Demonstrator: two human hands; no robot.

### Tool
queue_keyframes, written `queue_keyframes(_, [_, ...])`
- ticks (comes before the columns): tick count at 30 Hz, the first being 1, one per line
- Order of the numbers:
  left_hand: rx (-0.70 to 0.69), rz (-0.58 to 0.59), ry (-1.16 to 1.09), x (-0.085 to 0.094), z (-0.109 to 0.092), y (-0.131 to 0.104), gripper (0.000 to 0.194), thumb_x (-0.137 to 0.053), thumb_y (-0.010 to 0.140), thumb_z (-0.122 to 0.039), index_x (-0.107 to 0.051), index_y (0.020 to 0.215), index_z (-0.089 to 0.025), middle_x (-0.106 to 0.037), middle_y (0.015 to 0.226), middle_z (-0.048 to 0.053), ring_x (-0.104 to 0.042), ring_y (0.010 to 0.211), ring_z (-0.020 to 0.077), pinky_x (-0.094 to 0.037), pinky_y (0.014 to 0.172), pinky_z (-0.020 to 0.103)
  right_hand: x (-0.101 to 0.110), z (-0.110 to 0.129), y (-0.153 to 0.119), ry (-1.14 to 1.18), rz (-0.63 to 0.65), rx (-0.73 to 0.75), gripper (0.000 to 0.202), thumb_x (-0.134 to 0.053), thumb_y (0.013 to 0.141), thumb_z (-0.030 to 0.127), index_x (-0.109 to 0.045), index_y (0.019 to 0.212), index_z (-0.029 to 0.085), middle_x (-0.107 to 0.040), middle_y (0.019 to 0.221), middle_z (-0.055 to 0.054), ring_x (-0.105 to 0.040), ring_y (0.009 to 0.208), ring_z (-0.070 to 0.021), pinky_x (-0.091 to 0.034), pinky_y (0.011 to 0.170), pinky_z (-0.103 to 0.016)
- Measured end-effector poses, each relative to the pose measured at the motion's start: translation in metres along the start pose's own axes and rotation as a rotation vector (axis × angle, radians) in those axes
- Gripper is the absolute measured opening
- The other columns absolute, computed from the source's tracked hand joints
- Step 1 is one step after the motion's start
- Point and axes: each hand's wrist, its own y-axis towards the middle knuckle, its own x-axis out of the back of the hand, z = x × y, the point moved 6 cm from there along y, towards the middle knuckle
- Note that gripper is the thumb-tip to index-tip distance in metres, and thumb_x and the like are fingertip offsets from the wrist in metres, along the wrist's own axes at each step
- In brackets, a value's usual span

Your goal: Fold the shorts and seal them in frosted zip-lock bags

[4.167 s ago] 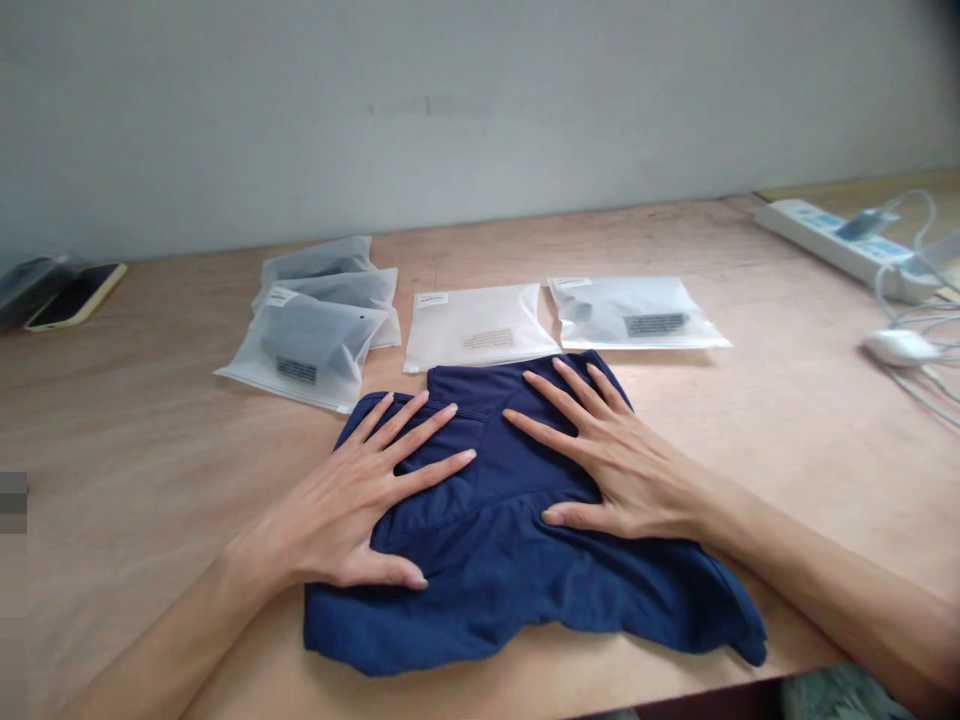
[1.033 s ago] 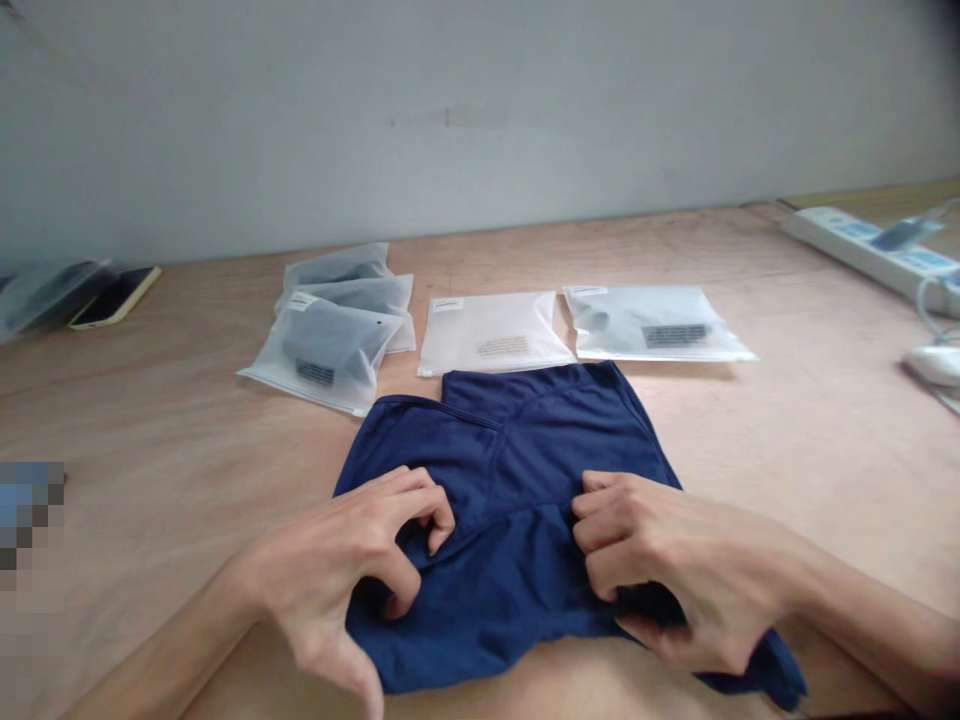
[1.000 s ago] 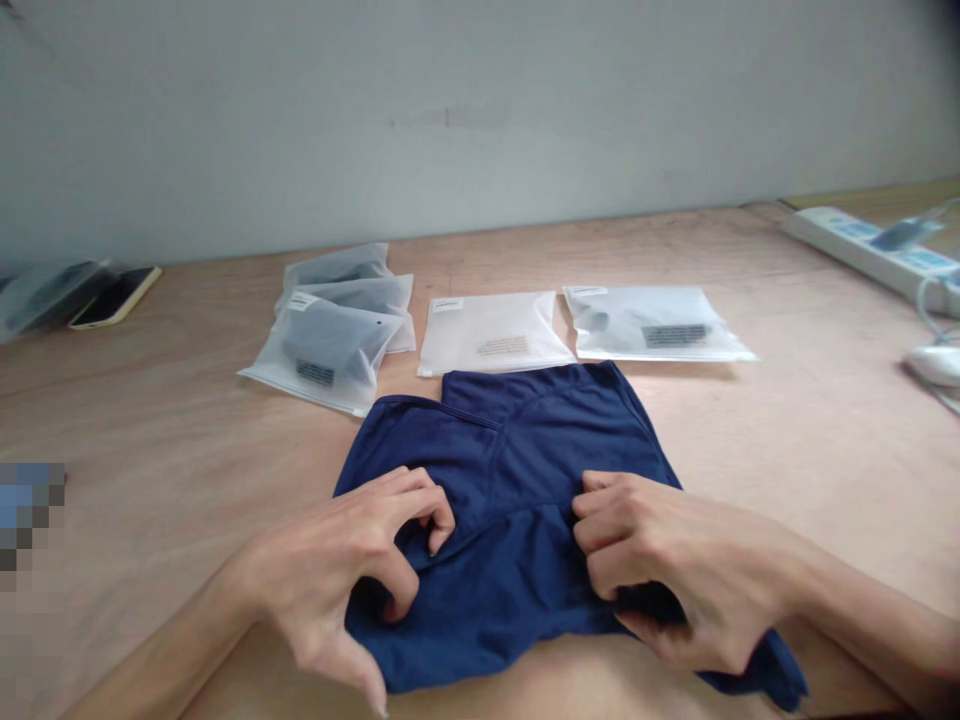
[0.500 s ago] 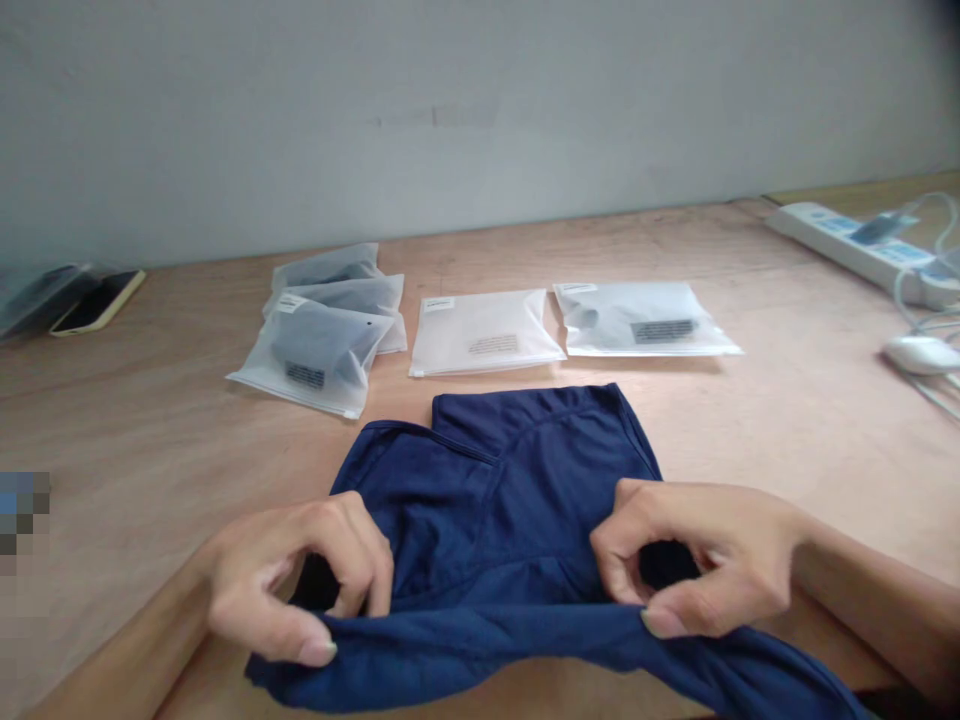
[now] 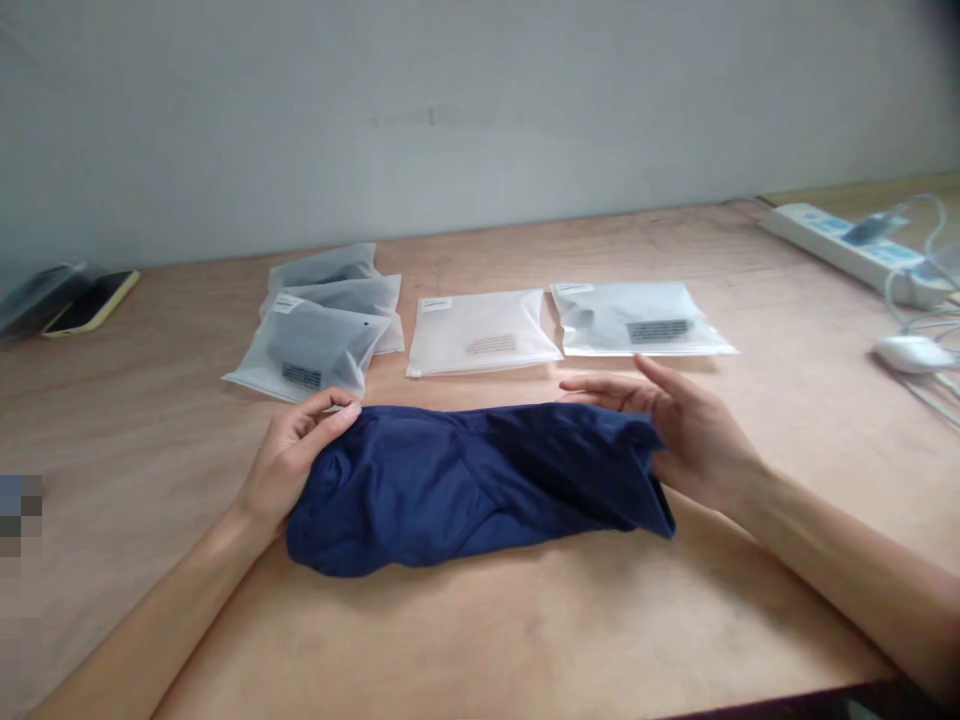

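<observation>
A pair of navy-blue shorts [image 5: 457,480], folded over into a wide band, lies across the table in front of me. My left hand [image 5: 300,450] pinches its top left corner between thumb and fingers. At the other end, my right hand [image 5: 675,430] is open with thumb raised and fingers stretched out, partly behind the cloth. Whether its palm touches the fabric I cannot tell. The right end of the cloth stands up a little in loose folds.
Frosted zip bags [image 5: 315,345] overlap behind my left hand. A flat, pale zip bag [image 5: 484,330] lies in the middle, another filled bag [image 5: 637,320] to its right. A phone [image 5: 90,303] rests far left; a power strip [image 5: 847,250] and white charger [image 5: 911,353] with cables lie right.
The near edge of the shorts has been folded away from me over the far part. Both hands moved forward; my right hand has let go and opened.
</observation>
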Motion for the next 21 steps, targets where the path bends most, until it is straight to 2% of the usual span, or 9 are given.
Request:
queue_keyframes(1, [-0.012, -0.022, 0.033, 0.002, 0.001, 0.001, 0.037, -0.077, 0.080, -0.055, -0.067, 0.086, -0.020, -0.065, 0.073, -0.002, -0.060, 0.062, 0.0138, -0.047, 0.055, 0.021, 0.001, 0.002, -0.001, 0.007, -0.020, 0.023, 0.083, -0.003, 0.103, 0.063, -0.063, 0.136, 0.018, -0.074, 0.125, -0.018, -0.074, 0.107, -0.0329, -0.061, 0.083, -0.049])
queue_keyframes(3, [-0.068, -0.009, 0.092, 0.003, 0.001, 0.002, 0.038, -0.069, 0.086, -0.057, -0.070, 0.094, -0.020, -0.071, 0.081, 0.000, -0.066, 0.071, 0.0170, -0.051, 0.060, 0.023, 0.004, 0.007, -0.004, 0.059, -0.069, 0.067, 0.077, -0.010, 0.103, 0.065, -0.060, 0.142, 0.021, -0.069, 0.137, -0.016, -0.072, 0.113, -0.0327, -0.061, 0.081, -0.047])
queue_keyframes(5, [-0.133, 0.027, 0.167, 0.003, -0.001, 0.000, 0.040, -0.061, 0.092, -0.058, -0.071, 0.104, -0.021, -0.074, 0.087, 0.002, -0.070, 0.078, 0.0192, -0.053, 0.066, 0.024, 0.008, 0.009, -0.007, 0.012, -0.163, 0.093, 0.059, -0.043, 0.099, 0.064, -0.062, 0.139, 0.025, -0.066, 0.142, -0.012, -0.073, 0.109, -0.0306, -0.060, 0.075, -0.040])
queue_keyframes(6, [-0.166, 0.040, 0.222, 0.002, -0.003, -0.001, 0.041, -0.061, 0.093, -0.057, -0.070, 0.109, -0.021, -0.075, 0.089, 0.002, -0.071, 0.080, 0.0197, -0.054, 0.068, 0.025, 0.010, 0.009, -0.009, -0.074, -0.222, 0.090, 0.053, -0.059, 0.093, 0.057, -0.065, 0.135, 0.026, -0.068, 0.139, -0.010, -0.073, 0.103, -0.0288, -0.059, 0.071, -0.037])
queue_keyframes(8, [-0.236, 0.047, 0.354, -0.001, -0.006, -0.003, 0.039, -0.066, 0.092, -0.053, -0.067, 0.115, -0.022, -0.076, 0.095, 0.002, -0.074, 0.086, 0.0208, -0.057, 0.074, 0.026, 0.015, 0.008, -0.011, -0.294, -0.343, 0.077, 0.045, -0.074, 0.084, 0.041, -0.070, 0.126, 0.025, -0.074, 0.126, -0.008, -0.072, 0.086, -0.0241, -0.054, 0.062, -0.031])
queue_keyframes(10, [-0.317, 0.054, 0.484, -0.006, -0.008, -0.005, 0.037, -0.070, 0.091, -0.048, -0.066, 0.117, -0.022, -0.077, 0.106, 0.003, -0.075, 0.097, 0.0221, -0.059, 0.087, 0.029, 0.020, 0.008, -0.013, -0.472, -0.447, 0.091, 0.035, -0.068, 0.084, 0.029, -0.072, 0.119, 0.024, -0.077, 0.111, -0.007, -0.068, 0.075, -0.0213, -0.051, 0.057, -0.031])
queue_keyframes(13, [-0.446, 0.069, 0.683, -0.015, -0.010, -0.008, 0.032, -0.067, 0.094, -0.045, -0.068, 0.118, -0.024, -0.078, 0.114, 0.003, -0.076, 0.102, 0.0230, -0.058, 0.097, 0.033, 0.025, 0.009, -0.014, -0.635, -0.548, 0.176, 0.038, -0.057, 0.082, 0.017, -0.071, 0.116, 0.024, -0.076, 0.105, -0.007, -0.070, 0.083, -0.0250, -0.055, 0.066, -0.035])
queue_keyframes(18, [-0.616, 0.009, 0.841, -0.021, -0.013, -0.012, 0.029, -0.062, 0.098, -0.044, -0.070, 0.118, -0.023, -0.078, 0.113, 0.004, -0.076, 0.100, 0.0231, -0.059, 0.095, 0.034, 0.025, 0.010, -0.011, -0.840, -0.561, 0.292, 0.049, -0.053, 0.075, 0.010, -0.069, 0.118, 0.026, -0.070, 0.121, -0.009, -0.068, 0.111, -0.0321, -0.059, 0.088, -0.046])
queue_keyframes(21, [-0.686, -0.044, 0.892, -0.020, -0.016, -0.014, 0.025, -0.061, 0.100, -0.038, -0.067, 0.118, -0.022, -0.077, 0.111, 0.004, -0.075, 0.100, 0.0211, -0.057, 0.096, 0.031, 0.022, 0.008, -0.010, -0.957, -0.548, 0.309, 0.047, -0.053, 0.079, 0.011, -0.068, 0.122, 0.026, -0.063, 0.129, -0.011, -0.067, 0.114, -0.0316, -0.059, 0.091, -0.047])
